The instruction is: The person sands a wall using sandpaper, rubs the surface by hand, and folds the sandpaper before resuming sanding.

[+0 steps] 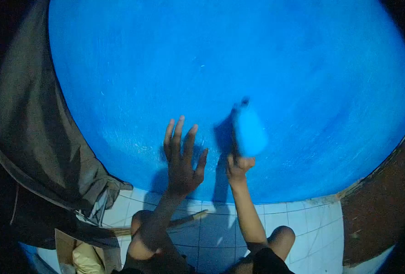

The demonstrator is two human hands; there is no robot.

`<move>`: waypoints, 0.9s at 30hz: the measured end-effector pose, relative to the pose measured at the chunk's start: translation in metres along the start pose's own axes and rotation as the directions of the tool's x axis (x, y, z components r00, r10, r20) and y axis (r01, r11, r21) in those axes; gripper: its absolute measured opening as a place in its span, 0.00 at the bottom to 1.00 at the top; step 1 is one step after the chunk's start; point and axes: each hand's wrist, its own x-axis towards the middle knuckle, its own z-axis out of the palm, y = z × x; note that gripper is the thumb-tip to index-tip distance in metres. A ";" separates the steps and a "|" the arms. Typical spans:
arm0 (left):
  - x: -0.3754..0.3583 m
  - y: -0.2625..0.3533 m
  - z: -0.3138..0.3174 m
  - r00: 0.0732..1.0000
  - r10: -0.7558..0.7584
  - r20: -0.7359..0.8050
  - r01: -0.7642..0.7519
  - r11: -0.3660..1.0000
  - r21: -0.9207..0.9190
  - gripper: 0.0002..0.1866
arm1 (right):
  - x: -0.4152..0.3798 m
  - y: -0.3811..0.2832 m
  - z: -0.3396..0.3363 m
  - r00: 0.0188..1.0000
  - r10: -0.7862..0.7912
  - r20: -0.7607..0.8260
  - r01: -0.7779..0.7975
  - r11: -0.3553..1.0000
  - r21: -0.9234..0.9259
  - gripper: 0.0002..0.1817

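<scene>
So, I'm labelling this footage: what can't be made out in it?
All in the head view:
Pale-blue object in the right hand: too blurred to identify.
Stick: the stretch behind the left forearm is hidden.
Yellow bundle: its lower part is cut off by the bottom edge.

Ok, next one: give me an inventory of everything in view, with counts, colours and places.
Smooth oblong object: one, pale blue, in the right hand; blurred, identity unclear
Painted flat wall: one, bright blue, ahead
Square-tiled floor: one, white, below the wall
Draped fabric sheet: one, dark grey, left
Flat panel: one, brown, right
Open cardboard box: one, brown, lower left
Crumpled bag: one, yellow, inside the box
Slim stick: one, brown with paler tip, low centre
Clothing: count unclear, black, bottom edge
Knees: two, bare, bottom
Left hand: one, bare, spread before the wall
Right hand: one, bare, gripping the object
</scene>
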 end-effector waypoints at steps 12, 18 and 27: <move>-0.056 0.005 0.010 0.972 0.035 0.230 -0.029 0.999 -0.027 0.28 | -0.007 -0.021 -0.069 0.987 0.043 0.158 -0.033 0.997 -0.065 0.24; -0.054 0.004 -0.027 0.939 0.153 0.308 -0.179 0.982 0.059 0.36 | -0.122 -0.017 -0.047 0.966 0.133 0.221 -0.185 0.955 0.233 0.15; -0.040 0.013 -0.009 0.928 0.192 0.318 -0.228 0.970 0.080 0.41 | -0.407 -0.034 -0.039 -0.084 0.024 0.996 -0.389 0.919 -0.055 0.36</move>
